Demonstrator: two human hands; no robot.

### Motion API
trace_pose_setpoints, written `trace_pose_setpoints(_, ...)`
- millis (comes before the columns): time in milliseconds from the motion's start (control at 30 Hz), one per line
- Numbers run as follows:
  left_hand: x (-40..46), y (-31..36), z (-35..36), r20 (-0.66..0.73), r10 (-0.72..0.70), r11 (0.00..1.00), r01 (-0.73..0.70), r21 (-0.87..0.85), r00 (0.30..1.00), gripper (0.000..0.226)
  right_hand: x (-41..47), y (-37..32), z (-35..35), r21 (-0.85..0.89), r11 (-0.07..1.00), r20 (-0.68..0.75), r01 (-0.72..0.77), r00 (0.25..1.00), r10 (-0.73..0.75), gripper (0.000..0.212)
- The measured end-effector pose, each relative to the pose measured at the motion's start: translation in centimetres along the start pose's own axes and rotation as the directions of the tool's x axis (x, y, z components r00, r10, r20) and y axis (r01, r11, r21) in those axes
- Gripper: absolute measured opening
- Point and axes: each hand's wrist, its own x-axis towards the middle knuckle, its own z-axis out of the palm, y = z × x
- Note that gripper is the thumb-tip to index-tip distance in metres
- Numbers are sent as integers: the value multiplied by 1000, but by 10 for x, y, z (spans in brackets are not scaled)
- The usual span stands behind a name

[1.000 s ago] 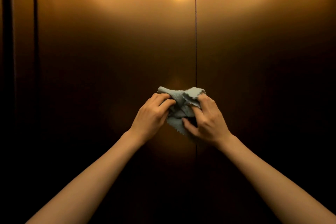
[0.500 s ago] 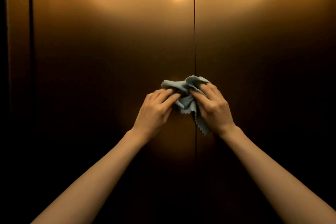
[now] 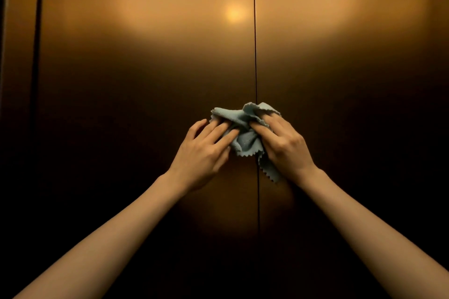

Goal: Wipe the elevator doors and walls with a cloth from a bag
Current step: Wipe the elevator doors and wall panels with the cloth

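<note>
A crumpled pale blue cloth (image 3: 244, 139) with zigzag edges lies against the bronze elevator doors, right over the centre seam (image 3: 254, 56). My left hand (image 3: 201, 153) rests on the left door panel (image 3: 145, 68), its nearly straight fingers touching the cloth's left side. My right hand (image 3: 284, 145) lies on the cloth at the right door panel (image 3: 340, 68). Its fingertips are tucked into the folds and a corner of cloth hangs below the palm. Its thumb is hidden.
A dark vertical gap and a narrow wall strip (image 3: 19, 56) border the left door. A blurred ceiling light reflects on the upper doors (image 3: 234, 13). The lower doors are in deep shadow. No bag is in view.
Both hands rose slightly with the cloth and pushed it onto the door. The left fingers went from curled and pinching to nearly straight, and the cloth spread out a little.
</note>
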Motion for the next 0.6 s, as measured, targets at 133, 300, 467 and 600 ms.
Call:
trace_pose_setpoints(133, 10, -6, 1, -41, -17, 1000, 18, 20, 999, 45, 16, 9, 1, 4, 1000, -3, 17, 1000, -17, 31)
trace_pose_setpoints(300, 39, -18, -1, -95, -74, 997, 73, -9, 993, 46, 50, 22, 2, 8, 1000, -39, 5, 999, -5, 31)
trace_pose_setpoints(467, 67, -34, -1, -116, -79, 997, 79, -10, 990, 45, 78, 39, 5, 10, 1000, -49, 9, 999, -8, 31)
trace_pose_setpoints(600, 99, -51, -7, -127, -100, 995, 98, -20, 987, 46, 113, 53, 1, 6, 1000, -69, 3, 998, -3, 33)
